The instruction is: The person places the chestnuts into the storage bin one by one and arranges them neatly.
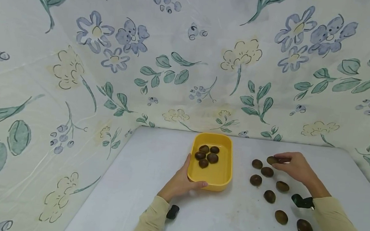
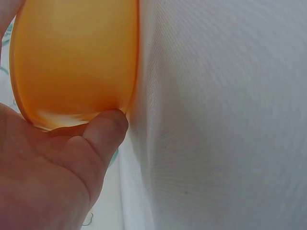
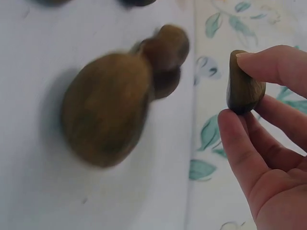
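My left hand [image 1: 180, 181] grips the near left corner of a yellow plastic box [image 1: 227, 161], its thumb along the near side and its fingers at the left wall. Several glossy brown chestnuts [image 1: 212, 158] lie together inside the box. Off to the right, my right hand [image 1: 297, 168] pinches one brown chestnut [image 3: 244, 84] between thumb and fingertips. In the right wrist view this chestnut looks flattened on one side. Below that hand, several loose chestnuts [image 1: 282, 186] are scattered on the white table.
The white table [image 1: 128, 183] ends at a flowered cloth backdrop [image 1: 206, 88] behind and at both sides. Closest to the right sleeve lies a large dark chestnut [image 1: 304, 228]. Black straps [image 1: 173, 212] show at both wrists.
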`<state>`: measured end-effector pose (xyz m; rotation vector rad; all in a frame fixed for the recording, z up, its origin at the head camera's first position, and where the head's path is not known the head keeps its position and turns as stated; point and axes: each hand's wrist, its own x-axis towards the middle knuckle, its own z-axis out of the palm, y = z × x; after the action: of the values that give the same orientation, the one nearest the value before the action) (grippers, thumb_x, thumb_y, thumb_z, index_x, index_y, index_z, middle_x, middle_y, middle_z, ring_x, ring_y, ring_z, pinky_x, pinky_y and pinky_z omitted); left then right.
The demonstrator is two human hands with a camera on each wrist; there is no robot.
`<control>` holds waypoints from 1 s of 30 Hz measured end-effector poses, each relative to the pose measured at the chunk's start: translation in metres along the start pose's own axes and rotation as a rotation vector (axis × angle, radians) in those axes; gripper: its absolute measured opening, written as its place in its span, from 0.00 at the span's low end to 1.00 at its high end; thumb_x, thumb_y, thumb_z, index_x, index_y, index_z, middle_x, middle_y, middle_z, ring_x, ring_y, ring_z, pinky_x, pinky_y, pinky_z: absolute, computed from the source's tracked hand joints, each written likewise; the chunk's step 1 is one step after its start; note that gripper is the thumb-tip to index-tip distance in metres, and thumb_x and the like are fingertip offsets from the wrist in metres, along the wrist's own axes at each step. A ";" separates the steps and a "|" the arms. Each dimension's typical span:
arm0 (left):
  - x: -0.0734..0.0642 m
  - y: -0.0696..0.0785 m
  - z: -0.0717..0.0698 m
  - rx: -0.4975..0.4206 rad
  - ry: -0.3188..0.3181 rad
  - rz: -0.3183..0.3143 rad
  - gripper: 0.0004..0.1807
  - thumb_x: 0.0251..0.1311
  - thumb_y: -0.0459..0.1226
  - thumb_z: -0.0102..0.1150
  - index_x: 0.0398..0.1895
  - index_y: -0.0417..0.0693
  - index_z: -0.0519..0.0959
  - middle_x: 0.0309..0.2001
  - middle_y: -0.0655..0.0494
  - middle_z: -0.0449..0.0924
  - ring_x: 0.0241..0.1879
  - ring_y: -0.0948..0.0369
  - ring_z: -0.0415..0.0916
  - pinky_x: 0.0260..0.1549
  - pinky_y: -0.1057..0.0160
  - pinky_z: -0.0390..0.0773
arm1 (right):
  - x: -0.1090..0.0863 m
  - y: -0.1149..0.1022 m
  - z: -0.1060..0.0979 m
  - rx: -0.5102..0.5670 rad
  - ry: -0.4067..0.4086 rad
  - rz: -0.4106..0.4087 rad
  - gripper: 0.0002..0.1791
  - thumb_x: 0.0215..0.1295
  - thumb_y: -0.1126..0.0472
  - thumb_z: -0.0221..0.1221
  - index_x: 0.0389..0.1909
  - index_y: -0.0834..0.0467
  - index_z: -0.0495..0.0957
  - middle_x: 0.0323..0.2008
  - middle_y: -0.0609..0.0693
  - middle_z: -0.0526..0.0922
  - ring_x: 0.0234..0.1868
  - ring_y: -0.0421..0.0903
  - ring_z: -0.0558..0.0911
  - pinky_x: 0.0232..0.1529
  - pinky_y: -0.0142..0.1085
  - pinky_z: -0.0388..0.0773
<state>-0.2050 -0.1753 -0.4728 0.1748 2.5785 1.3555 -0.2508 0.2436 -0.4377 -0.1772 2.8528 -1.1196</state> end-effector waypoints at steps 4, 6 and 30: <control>0.001 0.000 0.000 -0.004 -0.001 0.006 0.73 0.50 0.60 0.77 0.86 0.55 0.33 0.83 0.44 0.51 0.79 0.46 0.59 0.77 0.40 0.59 | 0.002 -0.011 0.000 0.024 -0.010 -0.001 0.29 0.66 0.53 0.68 0.62 0.69 0.79 0.55 0.67 0.85 0.56 0.63 0.84 0.54 0.52 0.85; 0.001 -0.001 0.001 -0.005 -0.001 0.008 0.73 0.50 0.60 0.77 0.86 0.55 0.33 0.83 0.44 0.52 0.79 0.46 0.59 0.77 0.40 0.59 | 0.003 -0.018 0.000 0.035 -0.014 -0.008 0.29 0.66 0.53 0.68 0.62 0.68 0.79 0.55 0.67 0.85 0.55 0.62 0.84 0.53 0.50 0.86; -0.001 0.004 -0.001 -0.011 -0.007 0.010 0.73 0.51 0.59 0.77 0.86 0.53 0.33 0.83 0.43 0.50 0.80 0.45 0.58 0.78 0.39 0.59 | 0.026 -0.099 0.020 0.143 -0.025 -0.110 0.28 0.65 0.54 0.70 0.63 0.62 0.81 0.56 0.63 0.84 0.55 0.59 0.84 0.54 0.47 0.87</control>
<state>-0.2037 -0.1742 -0.4692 0.1913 2.5674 1.3700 -0.2661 0.1546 -0.3853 -0.3393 2.7575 -1.3267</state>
